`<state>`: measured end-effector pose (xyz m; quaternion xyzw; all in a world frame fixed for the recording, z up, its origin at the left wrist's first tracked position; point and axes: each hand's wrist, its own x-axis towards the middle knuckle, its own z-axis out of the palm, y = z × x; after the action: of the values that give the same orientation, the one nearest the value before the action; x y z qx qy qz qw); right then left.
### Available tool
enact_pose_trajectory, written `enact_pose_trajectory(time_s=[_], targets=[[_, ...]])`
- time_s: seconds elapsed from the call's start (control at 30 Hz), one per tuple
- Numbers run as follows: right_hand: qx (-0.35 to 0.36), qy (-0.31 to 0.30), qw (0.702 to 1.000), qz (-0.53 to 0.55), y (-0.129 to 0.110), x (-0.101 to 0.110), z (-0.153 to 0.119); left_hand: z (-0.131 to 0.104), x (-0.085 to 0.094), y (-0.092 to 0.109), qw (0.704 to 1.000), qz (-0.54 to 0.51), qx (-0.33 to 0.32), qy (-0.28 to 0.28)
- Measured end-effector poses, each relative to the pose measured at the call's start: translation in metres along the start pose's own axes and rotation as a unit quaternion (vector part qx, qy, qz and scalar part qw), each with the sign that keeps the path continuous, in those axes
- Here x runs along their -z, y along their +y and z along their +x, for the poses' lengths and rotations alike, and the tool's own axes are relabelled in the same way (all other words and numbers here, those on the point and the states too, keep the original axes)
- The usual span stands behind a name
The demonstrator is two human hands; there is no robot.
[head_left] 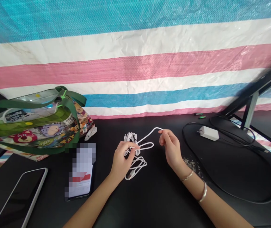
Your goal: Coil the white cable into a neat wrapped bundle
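Note:
A white charging cable (138,163) lies partly looped on the black table, bundled at its upper part. My left hand (124,156) pinches the bundle between thumb and fingers. One strand runs up and right from the bundle to my right hand (170,144), whose thumb and fingertips are closed on it. A loop of the cable sticks out to the right of my left fingers. Below my left fingertips, a USB plug (132,174) of the cable rests near the table surface. My left fingers hide part of the bundle.
Left, a phone with a lit, blurred screen (80,177) and a dark-screened device (21,199) lie beside a cartoon-print bag (38,129). On the right are a white power adapter (209,133), a looped black cable (232,199) and small crumbs (193,166). Striped sheeting (135,69) hangs behind.

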<state>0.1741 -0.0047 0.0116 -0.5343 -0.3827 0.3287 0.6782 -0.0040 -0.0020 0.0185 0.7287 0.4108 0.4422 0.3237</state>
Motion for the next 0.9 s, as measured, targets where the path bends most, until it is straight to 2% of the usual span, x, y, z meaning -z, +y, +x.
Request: enact_pose_trajectory(time_s=[0.17, 0.33, 0.53, 0.63, 0.77, 0.9], targets=[[-0.004, -0.001, 1.0, -0.006, 0.001, 0.0, 0.002, -0.001, -0.001, -0.002, 0.999, 0.014, -0.025, -0.018], [0.01, -0.018, 0.999, -0.031, 0.002, 0.001, 0.004, -0.003, -0.002, -0.003, 0.991, 0.094, -0.094, -0.019], [0.052, -0.092, 0.988, -0.109, 0.001, 0.003, 0.004, -0.005, -0.003, 0.0, 0.975, 0.161, -0.136, -0.063], [0.101, -0.154, 0.968, -0.168, 0.0, 0.003, 0.001, -0.006, -0.004, -0.001, 0.972, 0.166, -0.138, -0.092], [0.19, -0.229, 0.92, -0.254, 0.001, 0.003, -0.004, -0.007, -0.003, -0.002, 0.962, 0.184, -0.148, -0.141], [0.217, -0.268, 0.886, -0.311, 0.004, 0.003, -0.006, -0.01, -0.002, 0.0, 0.944, 0.227, -0.158, -0.177]])
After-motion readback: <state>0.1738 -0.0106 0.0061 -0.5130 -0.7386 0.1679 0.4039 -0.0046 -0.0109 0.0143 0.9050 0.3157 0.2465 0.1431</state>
